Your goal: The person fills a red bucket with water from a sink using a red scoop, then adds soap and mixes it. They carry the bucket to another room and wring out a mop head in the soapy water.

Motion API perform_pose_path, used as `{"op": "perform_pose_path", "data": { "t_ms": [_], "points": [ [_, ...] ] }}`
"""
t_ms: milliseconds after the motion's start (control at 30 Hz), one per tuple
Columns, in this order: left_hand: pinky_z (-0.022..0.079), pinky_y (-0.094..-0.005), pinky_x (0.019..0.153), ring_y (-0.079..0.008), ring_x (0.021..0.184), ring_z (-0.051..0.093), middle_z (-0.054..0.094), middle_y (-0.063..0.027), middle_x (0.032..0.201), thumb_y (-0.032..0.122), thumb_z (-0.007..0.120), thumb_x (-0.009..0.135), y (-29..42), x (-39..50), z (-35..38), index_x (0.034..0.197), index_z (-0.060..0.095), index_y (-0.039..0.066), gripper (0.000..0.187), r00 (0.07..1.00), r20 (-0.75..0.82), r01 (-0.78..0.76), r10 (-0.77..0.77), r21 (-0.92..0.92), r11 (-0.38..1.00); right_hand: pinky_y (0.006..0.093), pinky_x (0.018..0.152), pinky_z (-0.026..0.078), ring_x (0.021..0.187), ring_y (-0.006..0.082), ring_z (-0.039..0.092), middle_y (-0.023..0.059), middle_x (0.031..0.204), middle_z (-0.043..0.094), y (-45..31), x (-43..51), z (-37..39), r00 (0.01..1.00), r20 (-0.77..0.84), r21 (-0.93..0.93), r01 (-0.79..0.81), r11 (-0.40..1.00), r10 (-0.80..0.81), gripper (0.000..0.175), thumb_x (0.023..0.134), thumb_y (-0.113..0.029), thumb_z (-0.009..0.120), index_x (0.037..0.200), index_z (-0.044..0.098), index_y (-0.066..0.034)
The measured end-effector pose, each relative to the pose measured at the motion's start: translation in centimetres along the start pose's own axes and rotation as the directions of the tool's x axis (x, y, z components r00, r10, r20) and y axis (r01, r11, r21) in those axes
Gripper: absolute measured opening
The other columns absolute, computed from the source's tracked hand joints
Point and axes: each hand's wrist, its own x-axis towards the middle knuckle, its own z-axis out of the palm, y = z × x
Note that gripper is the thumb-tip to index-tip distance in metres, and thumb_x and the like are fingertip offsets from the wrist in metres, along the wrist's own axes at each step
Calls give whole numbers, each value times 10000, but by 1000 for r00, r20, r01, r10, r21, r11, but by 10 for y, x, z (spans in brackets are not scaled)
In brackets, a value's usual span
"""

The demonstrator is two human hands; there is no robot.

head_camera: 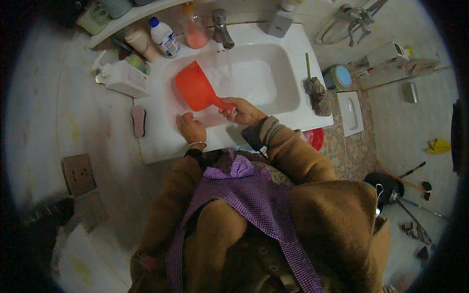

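A red plastic dipper is tilted over the left part of the white washbasin. My right hand is closed around its handle at the basin's near side. Just below the dipper's cup, my left hand rests by the basin's near left edge with its fingers curled; whether it holds anything small cannot be told. A metal faucet stands at the back of the basin.
Along the back left rim are a white bottle with a blue cap, a pump bottle and a pinkish bottle. A brush lies at left, a grey cloth at right. A red basin is below, right.
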Motion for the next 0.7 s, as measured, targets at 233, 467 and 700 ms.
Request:
{"op": "perform_pose_path", "data": {
  "t_ms": [233, 467, 700],
  "points": [
    [435, -467, 796, -368, 907, 553, 581, -167, 943, -3, 598, 691, -1, 2, 0, 927, 545, 32, 244, 999, 19, -31, 31, -29, 999, 179, 433, 399, 518, 94, 470, 73, 737, 549, 9, 7, -32, 986, -155, 108, 77, 991, -60, 191, 898, -163, 515, 1002, 549, -6],
    [469, -406, 773, -317, 845, 577, 598, -134, 876, -23, 602, 682, -7, -1, 11, 934, 561, 10, 257, 1000, 23, -23, 22, 30, 999, 275, 558, 485, 651, 169, 578, 120, 813, 620, -16, -68, -82, 785, -344, -647, 200, 736, -516, 405, 857, -135, 566, 1232, 505, 8],
    [474, -397, 736, -294, 820, 576, 602, -99, 854, 2, 576, 709, -10, 0, 17, 879, 569, 40, 174, 998, 55, 25, -31, 107, 994, 373, 674, 492, 786, 323, 642, 227, 902, 631, 17, -156, -76, 384, -13, -990, 122, 65, -923, 493, 807, -123, 595, 1275, 477, -18]
  ]
}}
